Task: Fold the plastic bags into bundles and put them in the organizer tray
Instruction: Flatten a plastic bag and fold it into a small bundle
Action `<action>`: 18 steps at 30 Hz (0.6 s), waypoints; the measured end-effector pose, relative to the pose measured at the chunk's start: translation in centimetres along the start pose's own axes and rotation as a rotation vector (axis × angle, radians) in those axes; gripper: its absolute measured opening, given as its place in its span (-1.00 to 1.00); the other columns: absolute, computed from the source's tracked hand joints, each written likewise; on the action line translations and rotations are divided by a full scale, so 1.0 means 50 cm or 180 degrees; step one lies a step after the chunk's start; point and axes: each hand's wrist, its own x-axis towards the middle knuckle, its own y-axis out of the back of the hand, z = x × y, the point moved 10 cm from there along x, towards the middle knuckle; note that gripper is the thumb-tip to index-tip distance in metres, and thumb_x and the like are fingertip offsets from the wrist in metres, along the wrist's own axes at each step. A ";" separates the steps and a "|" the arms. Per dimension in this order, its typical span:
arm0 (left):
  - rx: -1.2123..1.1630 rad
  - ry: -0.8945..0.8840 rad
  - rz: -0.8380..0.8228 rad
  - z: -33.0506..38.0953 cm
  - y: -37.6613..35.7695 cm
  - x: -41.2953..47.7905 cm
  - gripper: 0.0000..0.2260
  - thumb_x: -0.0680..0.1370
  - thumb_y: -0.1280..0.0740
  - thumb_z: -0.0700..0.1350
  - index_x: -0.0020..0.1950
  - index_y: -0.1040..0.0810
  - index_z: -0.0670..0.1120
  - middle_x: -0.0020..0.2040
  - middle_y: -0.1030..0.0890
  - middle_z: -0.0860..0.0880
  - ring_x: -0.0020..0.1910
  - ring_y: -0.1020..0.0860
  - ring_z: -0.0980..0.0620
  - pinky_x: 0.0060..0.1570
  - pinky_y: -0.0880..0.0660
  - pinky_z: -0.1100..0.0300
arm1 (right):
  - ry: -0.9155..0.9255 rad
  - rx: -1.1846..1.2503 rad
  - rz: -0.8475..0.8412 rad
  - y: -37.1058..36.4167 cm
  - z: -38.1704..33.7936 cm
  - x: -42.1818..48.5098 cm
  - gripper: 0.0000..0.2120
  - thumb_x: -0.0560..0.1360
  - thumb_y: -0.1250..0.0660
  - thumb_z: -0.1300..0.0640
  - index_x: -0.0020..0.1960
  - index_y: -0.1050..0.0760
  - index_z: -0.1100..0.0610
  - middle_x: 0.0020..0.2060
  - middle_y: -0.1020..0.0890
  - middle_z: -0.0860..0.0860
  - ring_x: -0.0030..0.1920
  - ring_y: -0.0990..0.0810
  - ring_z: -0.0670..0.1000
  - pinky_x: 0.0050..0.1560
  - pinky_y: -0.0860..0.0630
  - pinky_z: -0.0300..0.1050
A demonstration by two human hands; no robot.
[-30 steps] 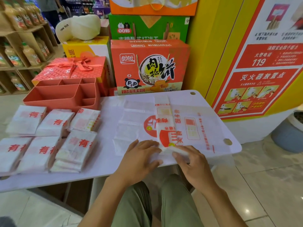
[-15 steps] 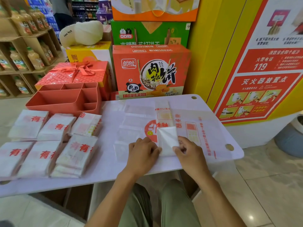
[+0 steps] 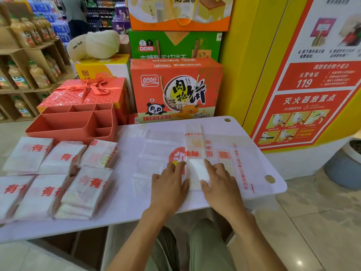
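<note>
Plastic bag [image 3: 193,140] is folded into a narrow strip at table [image 3: 109,216] centre-right. Its long axis runs near-to-far, pointing away from the person toward the orange carton [image 3: 175,90]. The near end of the strip is turned over on itself into a short white packet [image 3: 196,174], also lengthwise near-far. The strip lies on top of flat spread bags [image 3: 156,151] with red print.

Left hand [image 3: 169,185] lies flat on the table just beside the packet's left edge, fingers straight and close together, thumb touching the packet. Right hand [image 3: 220,183] mirrors it on the right edge, fingers straight and pressing down, thumb against the packet. Neither hand curls round anything.

Folded bundles [image 3: 60,173] sit in two rows at table left, red characters up, some stacked. Organizer tray [image 3: 64,132] stands just behind them at the far-left, well apart from the hands. Red gift box [image 3: 86,90] sits behind the tray.
</note>
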 end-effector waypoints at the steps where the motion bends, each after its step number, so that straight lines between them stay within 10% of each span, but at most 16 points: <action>1: 0.0097 -0.0081 -0.0070 0.002 -0.003 0.002 -0.60 0.66 -0.14 0.14 0.49 -0.26 0.12 0.33 -0.44 0.01 0.09 -0.58 -0.04 0.13 -0.48 -0.03 | 0.0048 -0.0118 -0.0139 -0.001 -0.001 0.010 -0.35 0.65 -0.15 -0.19 0.63 0.03 -0.06 0.39 -0.30 -0.02 0.33 -0.40 -0.01 0.35 -0.44 -0.07; 8: -0.0104 -0.0532 -0.0541 -0.012 -0.011 0.054 -0.67 0.68 -0.13 0.05 0.43 -0.46 0.11 0.36 -0.45 0.07 0.12 -0.57 -0.05 0.06 -0.58 0.02 | 0.0093 -0.0014 -0.0249 -0.004 0.016 0.042 -0.52 0.68 -0.06 -0.07 0.58 -0.20 -0.02 0.35 -0.43 -0.03 0.28 -0.42 -0.03 0.39 -0.38 -0.05; 18: -0.0709 -0.0758 -0.0448 -0.022 -0.016 0.052 -0.56 0.55 -0.25 0.02 0.45 -0.45 0.13 0.51 -0.39 0.18 0.47 -0.35 0.14 0.46 -0.15 0.10 | -0.0044 0.0614 -0.0276 -0.023 0.050 0.049 -0.64 0.68 -0.19 0.00 0.47 -0.39 -0.13 0.29 -0.49 -0.14 0.22 -0.44 -0.09 0.37 -0.40 -0.17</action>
